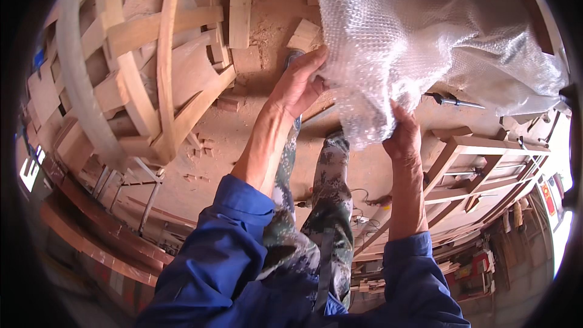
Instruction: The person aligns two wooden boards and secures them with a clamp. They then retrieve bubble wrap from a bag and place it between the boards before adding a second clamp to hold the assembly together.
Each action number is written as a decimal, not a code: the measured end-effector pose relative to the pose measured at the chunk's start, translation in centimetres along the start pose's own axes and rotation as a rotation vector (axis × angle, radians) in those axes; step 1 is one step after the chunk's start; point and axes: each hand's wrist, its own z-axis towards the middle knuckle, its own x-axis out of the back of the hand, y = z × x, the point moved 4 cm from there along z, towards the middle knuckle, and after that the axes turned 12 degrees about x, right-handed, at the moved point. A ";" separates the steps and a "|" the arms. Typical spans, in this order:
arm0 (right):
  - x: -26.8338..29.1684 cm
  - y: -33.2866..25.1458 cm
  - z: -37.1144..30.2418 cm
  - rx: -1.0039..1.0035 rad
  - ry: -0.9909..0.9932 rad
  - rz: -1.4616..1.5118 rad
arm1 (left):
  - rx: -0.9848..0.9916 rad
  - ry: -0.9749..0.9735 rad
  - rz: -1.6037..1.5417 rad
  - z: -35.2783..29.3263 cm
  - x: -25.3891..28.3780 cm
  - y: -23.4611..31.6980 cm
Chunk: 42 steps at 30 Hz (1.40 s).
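Observation:
A large sheet of clear bubble wrap (388, 30) spreads from between my hands up to the far right. My left hand (302, 82) grips its left edge, the thumb on top and the fingertips hidden behind the film. On the near right corner, my right hand (404, 133) is closed around a bunched fold. The sheet hangs crumpled between the two hands, its lower edge sagging above the floor. Farther right, the wrap lies draped over something that I cannot make out.
Curved wooden frame pieces (136, 91) are stacked on a metal stand (146, 206) at the left. A slatted wooden frame (480, 167) stands at the right. Wood offcuts (203, 146) and a wooden block (303, 34) lie on the dusty floor. A black clamp-like tool (452, 101) lies beneath the wrap.

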 end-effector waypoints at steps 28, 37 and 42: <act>-3.1 -11.8 -19.8 0.695 0.277 -1.137 | 0.076 0.012 -0.325 -23.5 -11.8 -11.5; -3.1 -1.0 -24.8 -0.207 -0.031 -0.053 | 0.090 0.236 0.010 -25.7 -14.3 -14.1; -1.3 -1.3 -24.4 0.057 -0.021 -0.155 | 0.251 0.259 0.503 -25.3 -12.6 -13.6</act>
